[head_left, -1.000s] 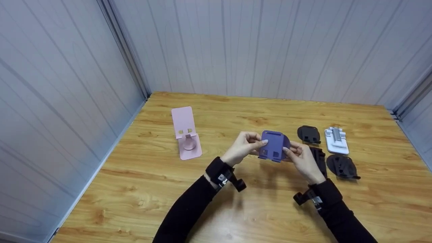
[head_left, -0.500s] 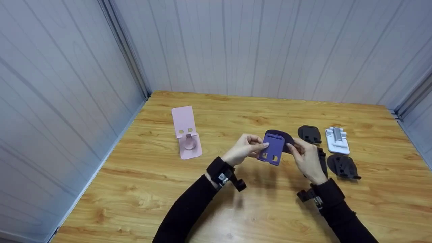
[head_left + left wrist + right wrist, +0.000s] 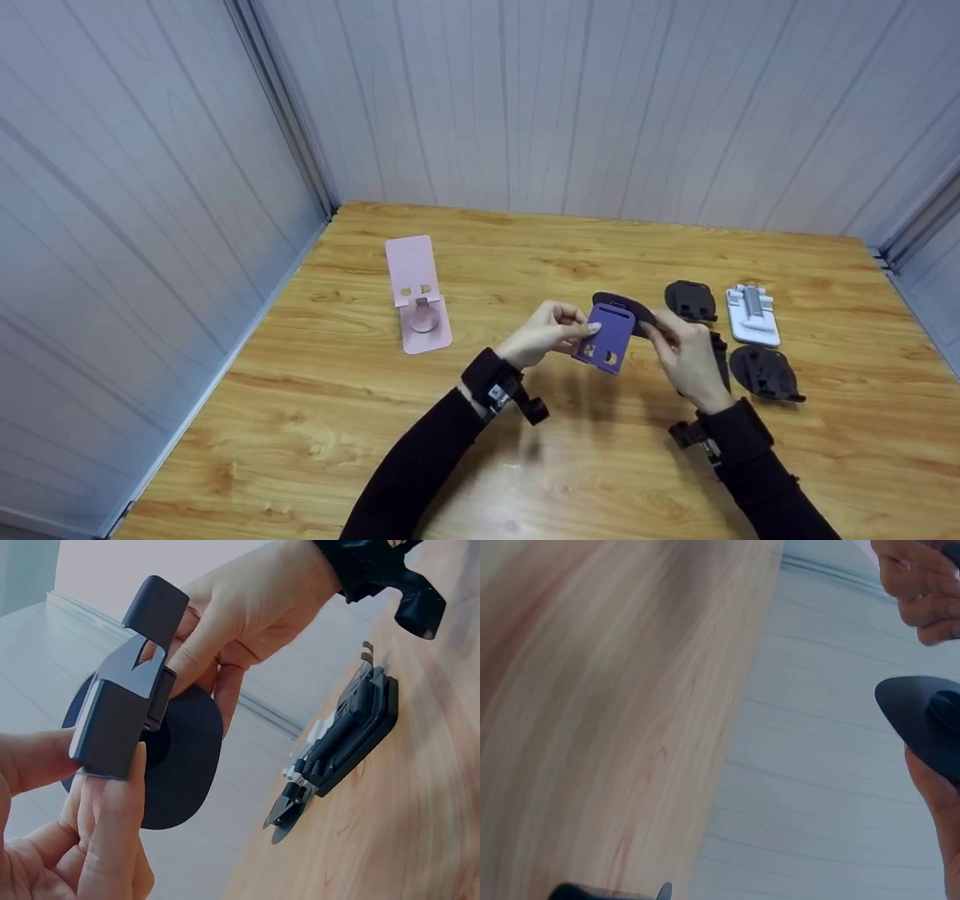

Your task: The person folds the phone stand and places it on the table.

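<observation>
A purple folding phone stand (image 3: 613, 336) is held up over the table between both hands. My left hand (image 3: 541, 334) pinches the left edge of its slotted plate, thumb on the front face. On the far right, my right hand (image 3: 691, 361) grips the dark rounded base (image 3: 643, 316), which sticks out behind the plate's top. In the left wrist view, the stand's hinged arm (image 3: 154, 686) joins the plate to the round base (image 3: 187, 765). The right wrist view catches the base (image 3: 911, 711) edge-on at the right border, with part of the left hand (image 3: 922, 596) above it.
An unfolded pink phone stand (image 3: 411, 268) stands on the left of the wooden table (image 3: 300, 420). To the right lie folded black stands (image 3: 690, 300), one of them (image 3: 765, 373) nearer the front and another partly behind my right hand, plus a white one (image 3: 756, 324).
The base has swung from mostly behind the plate to angled out at its upper right. My right hand has shifted slightly right with it, while the left keeps its pinch and the plate tilts.
</observation>
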Demonstrator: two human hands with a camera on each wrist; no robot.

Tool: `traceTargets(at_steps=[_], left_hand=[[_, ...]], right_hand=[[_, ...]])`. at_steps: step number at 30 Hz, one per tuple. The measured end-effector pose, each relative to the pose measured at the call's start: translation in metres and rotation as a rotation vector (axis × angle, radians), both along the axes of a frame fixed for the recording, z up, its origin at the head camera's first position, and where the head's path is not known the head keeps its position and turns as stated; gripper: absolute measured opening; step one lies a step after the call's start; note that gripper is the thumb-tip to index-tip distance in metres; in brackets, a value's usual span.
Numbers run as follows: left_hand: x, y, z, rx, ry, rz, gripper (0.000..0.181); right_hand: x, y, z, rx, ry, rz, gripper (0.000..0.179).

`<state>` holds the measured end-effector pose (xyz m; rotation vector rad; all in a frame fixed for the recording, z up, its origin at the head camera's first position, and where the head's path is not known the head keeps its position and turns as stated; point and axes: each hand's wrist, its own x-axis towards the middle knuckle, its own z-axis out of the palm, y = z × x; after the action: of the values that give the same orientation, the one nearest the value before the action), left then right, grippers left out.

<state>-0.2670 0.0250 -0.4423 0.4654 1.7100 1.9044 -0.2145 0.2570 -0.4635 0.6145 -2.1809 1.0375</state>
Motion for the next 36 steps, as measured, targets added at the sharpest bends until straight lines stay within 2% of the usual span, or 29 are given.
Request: traceTargets(at_steps=[4,7,9,12,14,16,19,21,24,29,36], left_hand=[[0.001,0.002,0.000,0.011,0.010,0.002,0.029],[0.002,0.003,0.000,0.012,0.061,0.000,0.025],[0.003,0.003,0.000,-0.007,0.143,0.009,0.021],[0.004,0.002,0.001,-0.090,0.348,0.066,0.013],[0.006,0.001,0.001,-0.169,0.459,0.122,0.021],[0.006,0.001,0.002,-0.225,0.501,0.143,0.037],[0.006,0.001,0.003,-0.233,0.453,0.095,0.050],[0.006,0.001,0.003,-0.212,0.420,0.048,0.047],[0.006,0.002,0.003,-0.186,0.401,0.021,0.039],[0.006,0.003,0.003,-0.167,0.367,0.046,0.033],[0.005,0.005,0.001,-0.144,0.292,0.061,0.025]], right_hand=[[-0.001,0.002,0.001,0.000,-0.015,0.014,0.019],[0.000,0.003,0.003,-0.034,-0.061,0.021,0.017],[0.001,0.004,0.004,-0.071,-0.116,0.029,0.016],[0.003,0.003,0.006,-0.148,-0.236,0.055,0.016],[0.005,0.002,0.007,-0.222,-0.330,0.095,0.020],[0.006,0.001,0.009,-0.291,-0.403,0.132,0.024],[0.006,0.000,0.010,-0.375,-0.475,0.173,0.028],[0.006,-0.001,0.011,-0.402,-0.495,0.177,0.030],[0.007,-0.002,0.011,-0.429,-0.519,0.176,0.030],[0.007,-0.004,0.010,-0.463,-0.573,0.165,0.031],[0.007,-0.008,0.010,-0.598,-0.732,0.199,0.036]])
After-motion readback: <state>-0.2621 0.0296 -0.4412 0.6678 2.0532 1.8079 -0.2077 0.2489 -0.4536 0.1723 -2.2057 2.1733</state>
